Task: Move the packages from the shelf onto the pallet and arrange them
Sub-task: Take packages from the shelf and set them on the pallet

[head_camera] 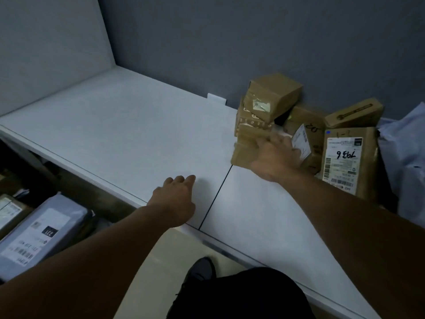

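Your right hand [274, 158] grips the nearest brown box [247, 143] for lifting, while your empty, relaxed left hand [174, 199] seems to brace on the shelf [128, 125].

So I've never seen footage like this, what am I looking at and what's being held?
No machine here: one camera worn on a person's head looks down at their own two hands. The white surface is a shelf. The right hand grips a brown package at the edge of a pile of cardboard boxes by the wall. The left hand is open over bare shelf, holding nothing. Below, at lower left, lies a grey mailer bag.
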